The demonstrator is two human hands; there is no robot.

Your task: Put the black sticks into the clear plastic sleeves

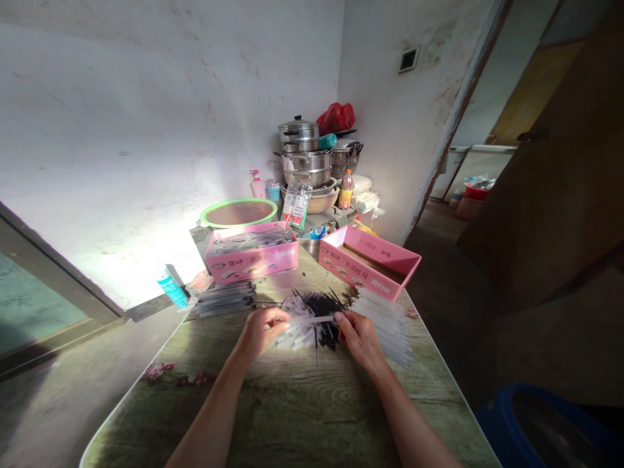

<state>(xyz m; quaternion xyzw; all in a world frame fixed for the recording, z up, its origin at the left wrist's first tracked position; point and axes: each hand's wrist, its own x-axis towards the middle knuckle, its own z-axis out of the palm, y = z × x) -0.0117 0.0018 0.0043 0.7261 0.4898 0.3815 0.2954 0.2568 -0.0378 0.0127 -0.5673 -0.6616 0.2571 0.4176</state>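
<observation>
Right hand (358,335): fingers (344,321) clamped on one end of a pale translucent tube (322,319), held level above the middle of the worktop (302,409).
Left hand (262,330): fingers drawn close at the tube's opposite end; grip blurred, whether clamped cannot be told.
Loose heap, beneath the tube: black sticks (325,301) with whitish pieces (298,337), beside both hands.
Translucent tubes, bundle (385,325), toward the right edge; greyish bundle (224,299), toward the left edge.
Pink boxes, two, at the far edge: left box (253,262), filled with pale lengths; right box (363,272), brown base showing.
Beyond the far edge: green-rimmed basin (238,213), stacked steel pots (306,166).
Blue tub (502,416), past the right edge: cut off. Near edge of the worktop: out of frame. Heap: partly hidden by tube and fingers; count indistinct.
</observation>
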